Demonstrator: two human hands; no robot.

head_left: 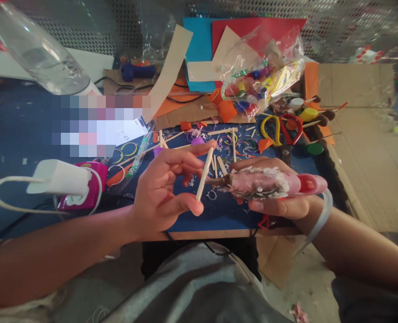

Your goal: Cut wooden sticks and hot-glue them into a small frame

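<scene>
Between the thumb and index finger of my left hand [167, 181] a short wooden stick [205, 174] is held by its two ends. My right hand [283, 207] is wrapped round a pink hot glue gun [259, 184], its front crusted with dried glue and grime. The gun's dark nozzle points left and meets, or nearly meets, the middle of the stick. A clear glue stick [322, 215] curves out of the gun's back end. Below and beyond the hands, cut stick pieces [222, 166] lie on the blue table [188, 222].
At the left are a water bottle [47, 54] and a white charger [59, 177] on a magenta block [84, 188]. Scissors [283, 132] with red and yellow handles lie behind the gun. A plastic bag [262, 72] and coloured paper [199, 40] sit at the back, cardboard [360, 134] right.
</scene>
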